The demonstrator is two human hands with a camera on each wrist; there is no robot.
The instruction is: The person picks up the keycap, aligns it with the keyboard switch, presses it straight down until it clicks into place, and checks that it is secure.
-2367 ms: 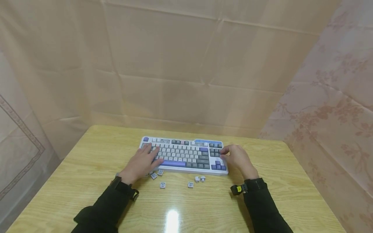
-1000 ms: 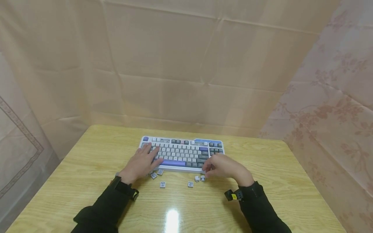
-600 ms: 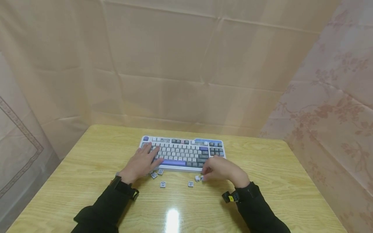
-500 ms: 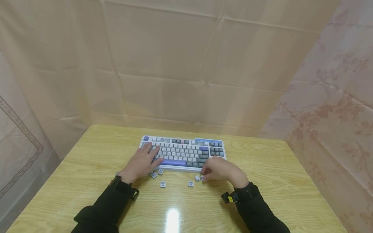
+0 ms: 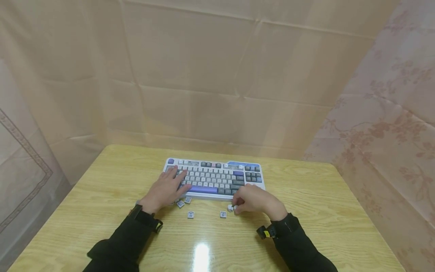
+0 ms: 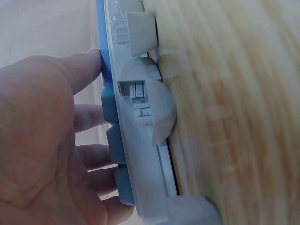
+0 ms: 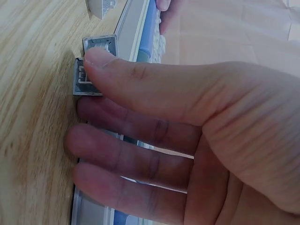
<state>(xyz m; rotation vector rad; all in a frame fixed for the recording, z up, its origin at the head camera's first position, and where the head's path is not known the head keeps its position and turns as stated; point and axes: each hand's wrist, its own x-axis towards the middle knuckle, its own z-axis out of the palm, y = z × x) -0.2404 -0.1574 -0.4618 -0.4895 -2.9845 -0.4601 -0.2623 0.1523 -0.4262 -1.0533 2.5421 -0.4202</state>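
A white keyboard (image 5: 211, 180) with grey, white and purple keys lies on the wooden table. My left hand (image 5: 164, 189) rests on its left end with fingers spread; in the left wrist view, the thumb reaches the blue space bar. My right hand (image 5: 255, 199) is at the keyboard's front right edge. Its thumb and index finger pinch a small keycap (image 7: 81, 77), hollow underside showing in the right wrist view. Right against it sits a second keycap (image 7: 100, 42). The other right fingers bend down to the table.
Several more loose keycaps lie in front of the keyboard: one (image 5: 223, 214) left of my right hand, one (image 5: 190, 215) farther left, and others (image 5: 180, 204) close to my left hand. Beige cloth (image 5: 204, 94) hangs behind the table (image 5: 306, 181).
My right hand has come from the keys at the keyboard's right side down and left to the loose keycaps, taking hold of one. My left hand has stayed in place.
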